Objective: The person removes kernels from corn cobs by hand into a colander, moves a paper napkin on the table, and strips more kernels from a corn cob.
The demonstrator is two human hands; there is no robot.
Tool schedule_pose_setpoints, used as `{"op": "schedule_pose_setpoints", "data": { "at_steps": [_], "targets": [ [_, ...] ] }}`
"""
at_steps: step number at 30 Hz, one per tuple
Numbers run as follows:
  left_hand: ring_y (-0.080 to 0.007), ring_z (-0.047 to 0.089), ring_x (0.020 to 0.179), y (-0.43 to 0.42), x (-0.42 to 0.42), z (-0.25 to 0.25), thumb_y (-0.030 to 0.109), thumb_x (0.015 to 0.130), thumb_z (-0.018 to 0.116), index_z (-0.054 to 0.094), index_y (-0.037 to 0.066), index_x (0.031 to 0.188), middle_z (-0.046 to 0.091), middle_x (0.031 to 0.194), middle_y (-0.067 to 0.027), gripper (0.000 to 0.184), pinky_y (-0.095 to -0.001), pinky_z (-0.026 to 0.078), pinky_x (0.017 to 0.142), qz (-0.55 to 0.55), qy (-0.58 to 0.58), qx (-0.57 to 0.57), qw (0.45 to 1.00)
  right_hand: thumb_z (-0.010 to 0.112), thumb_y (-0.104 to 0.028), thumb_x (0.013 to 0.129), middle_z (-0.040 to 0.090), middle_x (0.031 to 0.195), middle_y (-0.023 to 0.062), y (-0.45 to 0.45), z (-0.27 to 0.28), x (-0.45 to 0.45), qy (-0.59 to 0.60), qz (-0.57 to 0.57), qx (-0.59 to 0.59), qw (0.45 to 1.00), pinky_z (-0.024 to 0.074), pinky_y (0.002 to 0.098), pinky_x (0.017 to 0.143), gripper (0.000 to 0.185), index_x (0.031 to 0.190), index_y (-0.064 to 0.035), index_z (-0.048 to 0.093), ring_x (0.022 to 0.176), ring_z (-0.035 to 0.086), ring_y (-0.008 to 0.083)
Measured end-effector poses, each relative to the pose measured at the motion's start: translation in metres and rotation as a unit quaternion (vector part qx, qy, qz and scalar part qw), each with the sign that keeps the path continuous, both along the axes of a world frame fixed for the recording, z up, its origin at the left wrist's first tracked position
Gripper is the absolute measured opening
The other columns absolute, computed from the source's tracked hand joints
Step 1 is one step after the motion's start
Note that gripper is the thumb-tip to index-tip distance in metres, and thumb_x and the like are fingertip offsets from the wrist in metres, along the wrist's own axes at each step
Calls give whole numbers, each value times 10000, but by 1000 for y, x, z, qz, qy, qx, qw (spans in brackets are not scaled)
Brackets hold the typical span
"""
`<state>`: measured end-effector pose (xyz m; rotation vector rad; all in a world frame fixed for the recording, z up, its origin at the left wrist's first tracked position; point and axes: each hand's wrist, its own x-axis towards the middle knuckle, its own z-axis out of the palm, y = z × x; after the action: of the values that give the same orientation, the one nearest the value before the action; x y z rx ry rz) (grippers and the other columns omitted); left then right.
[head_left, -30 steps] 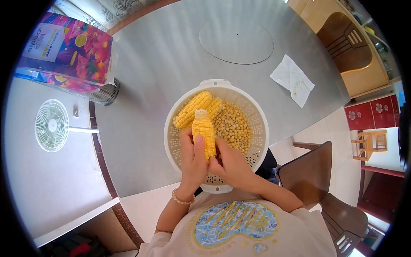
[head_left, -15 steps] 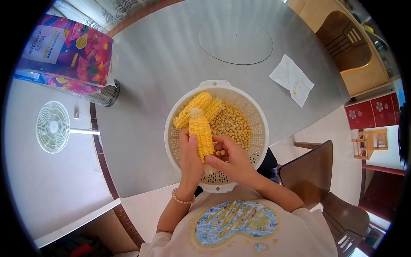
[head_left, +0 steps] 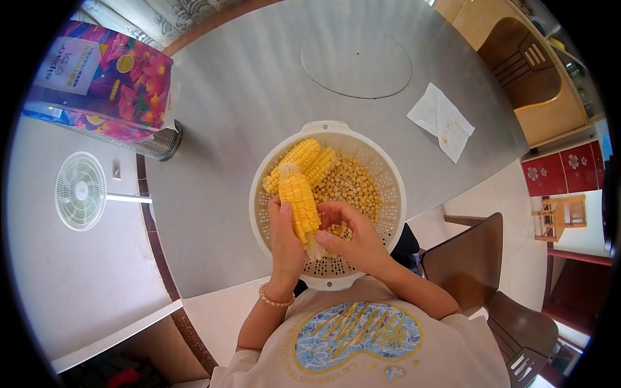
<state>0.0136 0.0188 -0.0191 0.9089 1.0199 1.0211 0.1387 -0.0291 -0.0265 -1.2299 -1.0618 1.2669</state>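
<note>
My left hand point(head_left: 284, 234) is wrapped round a yellow corn cob point(head_left: 297, 198), held tilted above a white colander point(head_left: 392, 213). The cob's lower end is stripped and pale, while kernels still cover most of its length. My right hand point(head_left: 354, 239) has its fingers curled at the cob's lower right side, the thumb pressing near the edge of the kernels. Behind the held cob, two more corn cobs point(head_left: 321, 166) lie in the colander. Loose corn kernels point(head_left: 352, 186) fill its right side, and some show beneath my right fingers.
The colander stands at the front edge of a grey table point(head_left: 220, 161). A crumpled white tissue point(head_left: 441, 121) lies to the right. At the far left, a colourful tissue pack point(head_left: 107, 81) sits in a mesh basket point(head_left: 169, 143). A brown chair point(head_left: 467, 258) stands at the right.
The held cob has shifted slightly left, and more of its bare lower end shows. My right fingers have shifted slightly beside it.
</note>
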Motion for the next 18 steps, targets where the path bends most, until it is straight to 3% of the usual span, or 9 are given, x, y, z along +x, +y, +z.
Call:
{"op": "schedule_pose_setpoints", "data": {
  "at_steps": [4,7,11,13,18],
  "targets": [
    [-117,506,888,-1,-1,3,261,981,325,420,20,1150,511,1017,-71,309,-256,430,784,-26,41,29,998,716,-217,768,557,843,45,0,5,1,-3,11,-48,999,446,267,757,506,1163,-1,484,824,537,128],
    [-113,506,905,-2,2,10,275,980,364,419,13,1175,513,1028,-71,331,-253,429,786,-24,21,18,999,711,-215,767,552,808,45,0,6,0,-57,-2,8,998,458,270,707,508,1164,1,480,762,546,130],
    [-107,506,916,-1,1,4,281,977,391,407,12,1205,518,1034,-70,353,-245,427,786,-29,23,23,999,695,-228,775,555,795,64,-1,16,-2,-82,8,-38,996,466,276,641,507,1165,9,475,691,550,141],
    [-123,513,926,-3,2,7,276,975,393,406,8,1210,525,1056,-81,357,-259,428,796,-24,68,43,996,677,-234,773,566,800,97,-1,19,-3,-142,28,-49,988,474,302,597,509,1161,23,472,654,568,182],
    [-184,531,948,-1,-1,-5,283,968,401,404,0,1215,538,1075,-117,375,-308,428,822,-24,169,114,979,668,-251,749,584,825,152,0,15,-5,-198,30,-9,980,486,346,624,536,1156,37,471,693,597,269]
  ]
}}
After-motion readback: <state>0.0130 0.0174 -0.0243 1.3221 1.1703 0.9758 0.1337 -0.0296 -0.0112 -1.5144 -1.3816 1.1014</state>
